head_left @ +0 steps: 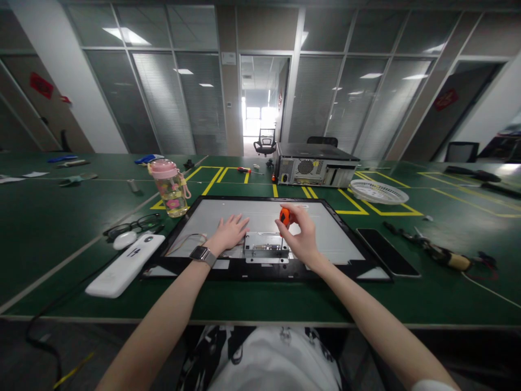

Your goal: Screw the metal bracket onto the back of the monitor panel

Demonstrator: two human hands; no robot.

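Observation:
A flat panel (325, 228) with a black frame and a pale grey back lies in front of me. A metal bracket (266, 252) sits at its near middle. My left hand (228, 233) rests on the panel with fingers spread, beside the bracket's left end. My right hand (302, 231) holds an orange and black screwdriver (285, 216) upright by its handle, fingers closed round it. The screwdriver's shaft points down at the bracket's right side; its tip is too small to make out. Thin wires (185, 239) lie on the panel's left part.
Left of the panel are a pink bottle (169, 190), glasses (140, 224) and a white power bank (125, 266). A computer case (315, 165) and a white basket (378, 192) stand behind. At the right lie a black phone (386, 252) and a cable bundle (443, 255).

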